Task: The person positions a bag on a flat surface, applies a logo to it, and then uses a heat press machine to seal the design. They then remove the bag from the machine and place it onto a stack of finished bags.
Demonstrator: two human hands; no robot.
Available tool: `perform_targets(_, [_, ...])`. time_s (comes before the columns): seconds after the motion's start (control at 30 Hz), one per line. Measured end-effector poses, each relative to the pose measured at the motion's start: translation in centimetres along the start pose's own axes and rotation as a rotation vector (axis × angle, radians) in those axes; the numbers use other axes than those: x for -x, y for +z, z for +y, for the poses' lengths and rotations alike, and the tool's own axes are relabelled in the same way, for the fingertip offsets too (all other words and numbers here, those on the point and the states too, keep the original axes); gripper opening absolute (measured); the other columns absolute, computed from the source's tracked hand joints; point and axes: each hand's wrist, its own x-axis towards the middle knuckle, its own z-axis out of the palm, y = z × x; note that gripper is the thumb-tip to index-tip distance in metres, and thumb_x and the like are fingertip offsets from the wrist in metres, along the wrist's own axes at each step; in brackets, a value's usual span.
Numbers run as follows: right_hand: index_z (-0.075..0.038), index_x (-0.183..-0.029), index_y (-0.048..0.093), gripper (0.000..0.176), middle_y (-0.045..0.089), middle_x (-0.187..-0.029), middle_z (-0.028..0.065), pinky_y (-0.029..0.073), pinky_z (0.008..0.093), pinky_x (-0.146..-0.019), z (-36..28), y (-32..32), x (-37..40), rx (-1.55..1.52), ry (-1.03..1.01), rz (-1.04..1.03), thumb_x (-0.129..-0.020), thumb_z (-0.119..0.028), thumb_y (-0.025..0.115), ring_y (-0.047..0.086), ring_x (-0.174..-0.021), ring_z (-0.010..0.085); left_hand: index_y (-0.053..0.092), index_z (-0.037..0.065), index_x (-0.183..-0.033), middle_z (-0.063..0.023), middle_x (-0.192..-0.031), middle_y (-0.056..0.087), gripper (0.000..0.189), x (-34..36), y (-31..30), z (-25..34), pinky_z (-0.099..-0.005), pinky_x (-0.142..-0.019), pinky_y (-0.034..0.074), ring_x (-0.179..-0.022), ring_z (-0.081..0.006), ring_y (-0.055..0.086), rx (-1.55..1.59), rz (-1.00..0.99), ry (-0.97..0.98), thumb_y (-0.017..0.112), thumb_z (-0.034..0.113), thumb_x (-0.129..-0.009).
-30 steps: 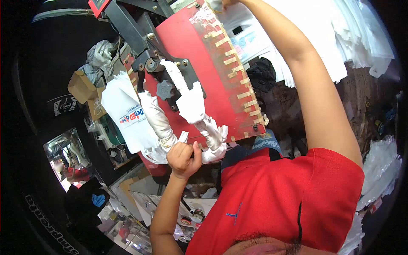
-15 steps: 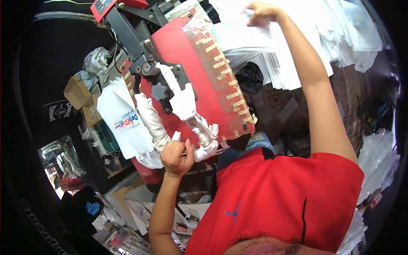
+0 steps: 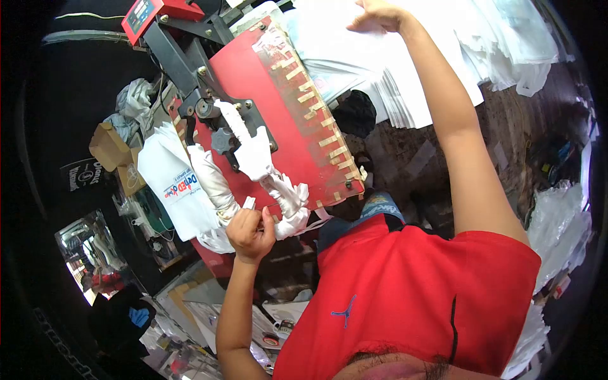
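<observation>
My left hand point(image 3: 251, 235) is closed around the handle of a heat press, beside the white cloth wrapped about that handle point(image 3: 288, 202). The press's red upper plate point(image 3: 250, 82) is edged with strips of tan tape, and a dark metal arm point(image 3: 177, 57) rises behind it. White printed fabric or bags point(image 3: 180, 180) with blue and red lettering hang out at the press's left side. At the top edge my right hand point(image 3: 380, 16) lies over a spread of white sheets point(image 3: 405, 57), thumb and fingers apart; its fingertips are partly cut off by the frame.
A red control box point(image 3: 142, 16) sits atop the press. Clear plastic bags point(image 3: 506, 44) lie at the upper right, and more plastic point(image 3: 560, 221) at the right edge. A black cloth or bag point(image 3: 354, 114) is beneath the sheets. Cardboard boxes point(image 3: 111, 145) and a mirror point(image 3: 92, 250) stand left.
The view has shifted, so the press appears a little farther left. My right hand has moved up toward the top edge over the sheets. My left hand stays on the handle.
</observation>
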Motion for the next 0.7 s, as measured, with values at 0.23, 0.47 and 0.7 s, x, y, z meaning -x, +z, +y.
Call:
perform_targets(0.23, [-0.009,-0.124,0.071,0.064,0.073,-0.109,0.0209,0.056,0.0412,-0.09,7.5,7.1,-2.4,0.901,0.305,0.055,-0.061,-0.008,0.083,0.072,-0.098,0.034,0.052,0.007,-0.063,-0.0073,-0.057,0.046,0.025,-0.2,0.0,0.2,-0.0396,-0.048,0.034,-0.05,-0.0265,0.047,-0.019,-0.022,-0.017,0.071,0.002,-0.079])
perform_targets(0.47, [-0.009,-0.119,0.071,0.059,0.072,-0.109,0.0209,0.055,0.0427,-0.09,8.5,7.6,-2.2,0.771,0.246,0.141,-0.061,-0.008,0.08,0.069,-0.102,0.0366,0.052,0.007,-0.064,-0.0075,-0.056,0.044,0.024,0.0,0.0,0.0,-0.0398,-0.048,0.034,-0.05,-0.0267,0.047,-0.034,-0.038,-0.028,0.07,0.004,-0.079])
perform_targets(0.7, [-0.012,-0.108,0.073,0.03,0.072,-0.102,0.0179,0.054,0.0449,-0.088,7.3,6.0,1.6,0.858,0.064,0.389,-0.081,-0.005,0.063,0.068,-0.1,0.0358,0.053,0.007,-0.063,-0.0076,-0.056,0.045,0.024,0.1,0.3,-0.2,-0.0396,-0.048,0.034,-0.05,-0.0264,0.047,-0.007,0.002,0.011,0.071,0.004,-0.079])
